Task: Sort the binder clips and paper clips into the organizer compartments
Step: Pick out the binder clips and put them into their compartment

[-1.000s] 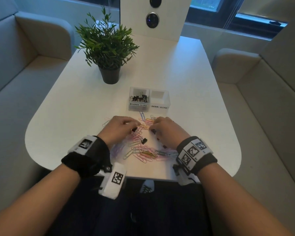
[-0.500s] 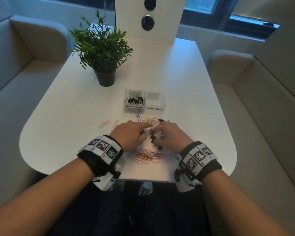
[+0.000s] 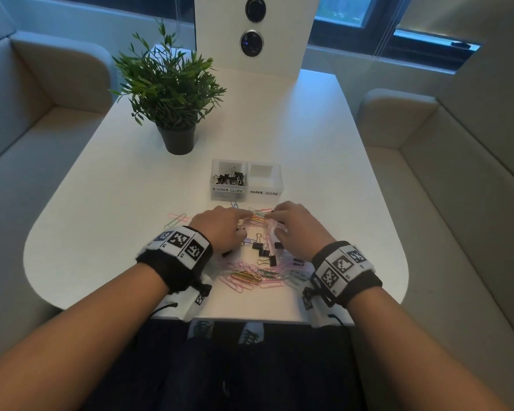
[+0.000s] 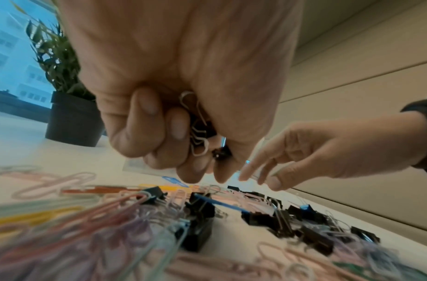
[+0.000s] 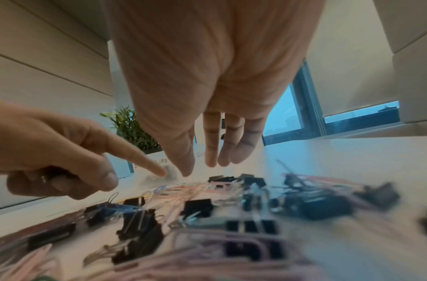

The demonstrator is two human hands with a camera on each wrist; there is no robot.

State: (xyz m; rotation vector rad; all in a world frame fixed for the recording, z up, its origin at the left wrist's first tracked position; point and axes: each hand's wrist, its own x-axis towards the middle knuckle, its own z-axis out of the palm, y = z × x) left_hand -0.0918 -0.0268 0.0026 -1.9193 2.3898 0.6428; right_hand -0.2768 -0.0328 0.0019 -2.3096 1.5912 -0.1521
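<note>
The clear two-part organizer (image 3: 247, 197) stands mid-table. Its left compartment, labelled BINDER CLIPS, holds several black binder clips (image 3: 229, 179); the right one, labelled PAPER CLIPS (image 3: 264, 180), looks bare. In front lies a mixed pile of coloured paper clips (image 3: 247, 275) and loose black binder clips (image 3: 264, 252). My left hand (image 3: 223, 226) grips several binder clips (image 4: 199, 133) in its curled fingers, its index finger stretched out to the pile's far edge. My right hand (image 3: 294, 225) hovers beside it with straight fingers (image 5: 211, 152) and holds nothing.
A potted plant (image 3: 178, 137) stands at the back left of the white table (image 3: 324, 161). A white panel (image 3: 252, 63) rises at the far end. A few stray paper clips (image 3: 175, 219) lie left of my left hand. Sofa seats flank the table.
Both hands have moved from the middle of the pile to its far edge by the organizer, and their fingertips now nearly meet. Loose binder clips now show between my wrists.
</note>
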